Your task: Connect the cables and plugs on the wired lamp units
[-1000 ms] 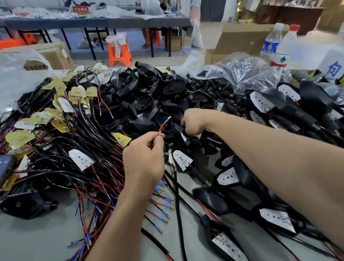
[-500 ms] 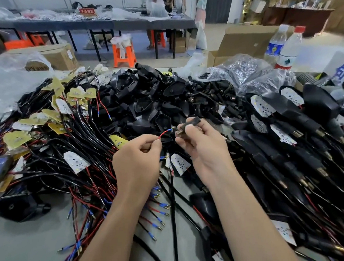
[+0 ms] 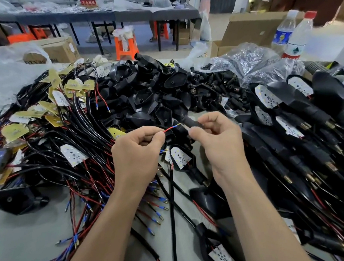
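A second ago the right hand (image 3: pixel 216 145) was stretched out, fisted, into the heap of black housings (image 3: pixel 144 95). Half a second ago it had come back holding a black sleeve (image 3: pixel 191 122). Now it sits level with the left hand (image 3: pixel 137 153), and the two have closed toward each other. The sleeve's open end faces left, and the metal tip of the red wire (image 3: pixel 168 129) is right at its mouth; I cannot tell whether it has gone in.

The left hand has kept its hold through all three moments. Its thumb and forefinger pinch the red wire just behind the blue collar, the other fingers are curled under, and the back of the hand faces the camera. The right hand pinches the sleeve between thumb and fingertips, knuckles up, with the wrist bent slightly inward. Both forearms come up from the lower edge and converge over the grey table (image 3: pixel 21 232).

The wire and sleeve are held in the air — above a lamp unit (image 3: pixel 180 156) with a white LED board, which lies just below and between the hands. Loose blue-tipped leads (image 3: pixel 152 209) spread under the left wrist, and more lamp units (image 3: pixel 283 110) are stacked to the right.
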A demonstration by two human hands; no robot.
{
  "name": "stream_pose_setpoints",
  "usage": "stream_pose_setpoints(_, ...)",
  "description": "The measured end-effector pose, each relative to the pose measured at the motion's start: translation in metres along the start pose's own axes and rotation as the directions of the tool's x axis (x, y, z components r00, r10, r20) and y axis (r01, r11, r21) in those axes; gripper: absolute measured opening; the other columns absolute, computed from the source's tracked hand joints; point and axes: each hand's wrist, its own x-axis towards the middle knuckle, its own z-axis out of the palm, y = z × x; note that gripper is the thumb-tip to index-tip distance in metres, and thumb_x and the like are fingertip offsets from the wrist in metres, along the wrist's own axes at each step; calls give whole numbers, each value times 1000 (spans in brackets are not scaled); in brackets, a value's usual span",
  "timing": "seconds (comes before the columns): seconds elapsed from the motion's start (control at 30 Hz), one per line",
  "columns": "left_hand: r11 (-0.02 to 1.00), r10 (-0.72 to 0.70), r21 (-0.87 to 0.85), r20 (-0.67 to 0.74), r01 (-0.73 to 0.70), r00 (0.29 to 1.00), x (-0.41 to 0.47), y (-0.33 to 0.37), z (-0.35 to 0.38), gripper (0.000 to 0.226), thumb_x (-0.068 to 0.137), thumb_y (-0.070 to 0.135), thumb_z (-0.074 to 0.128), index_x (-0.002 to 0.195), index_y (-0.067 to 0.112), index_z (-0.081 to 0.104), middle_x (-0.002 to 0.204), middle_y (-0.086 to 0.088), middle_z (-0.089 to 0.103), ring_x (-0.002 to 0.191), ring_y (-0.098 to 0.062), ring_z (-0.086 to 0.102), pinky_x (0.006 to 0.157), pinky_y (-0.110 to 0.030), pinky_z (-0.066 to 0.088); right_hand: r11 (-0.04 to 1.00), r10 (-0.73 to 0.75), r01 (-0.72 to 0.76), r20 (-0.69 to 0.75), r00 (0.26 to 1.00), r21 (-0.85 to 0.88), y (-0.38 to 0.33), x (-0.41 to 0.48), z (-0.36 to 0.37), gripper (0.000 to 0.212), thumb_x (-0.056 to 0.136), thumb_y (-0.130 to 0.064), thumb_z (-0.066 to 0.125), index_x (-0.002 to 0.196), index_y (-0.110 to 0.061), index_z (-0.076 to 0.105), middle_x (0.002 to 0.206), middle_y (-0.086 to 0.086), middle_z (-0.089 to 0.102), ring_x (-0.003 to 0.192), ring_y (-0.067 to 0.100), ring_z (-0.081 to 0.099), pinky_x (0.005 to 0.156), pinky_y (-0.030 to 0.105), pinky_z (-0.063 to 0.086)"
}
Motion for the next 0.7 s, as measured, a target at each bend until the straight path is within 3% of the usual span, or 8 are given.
stream_pose_setpoints(0.27,998,14,-68,30,-12,999,0,-3,-1,26,86,22,75,79,47,78,67,13,71,57,0,56,55,-11,45,995,-20,19,14,1000,101,-1,4,-2,36,86,13,57,93,-19,73,77,3,61,60,14,53,60,21,48)
stream_pose_setpoints(0.47,997,33,-69,81,-27,996,-4,1,0,23,86,21,74,82,44,78,60,12,66,49,0,48,49,-11,36,997,-3,-4,85,996,74,0,3,-4,35,89,10,55,101,-18,73,80,10,57,63,16,52,62,25,49)
stream_pose_setpoints(0.53,994,29,-109,103,-17,994,-3,2,-1,28,87,17,75,80,44,80,63,0,67,48,-6,46,46,-21,36,999,-3,-1,70,998,52,0,3,-3,37,90,10,55,106,-19,71,82,9,57,64,16,53,62,25,49)
stream_pose_setpoints(0.6,990,31,-142,145,-10,989,-2,5,-1,27,87,16,77,81,42,81,67,-8,70,55,-31,54,51,-42,42,998,-6,3,48,999,67,1,3,-2,38,90,11,55,109,-19,66,81,5,59,63,16,54,60,25,50)
stream_pose_setpoints(0.7,985,38,-170,178,-7,983,-3,7,0,21,85,19,78,82,40,82,71,-12,72,65,-44,59,57,-53,46,991,17,-24,58,998,129,1,3,-2,34,91,13,54,107,-16,60,72,-1,54,60,15,53,58,24,49)
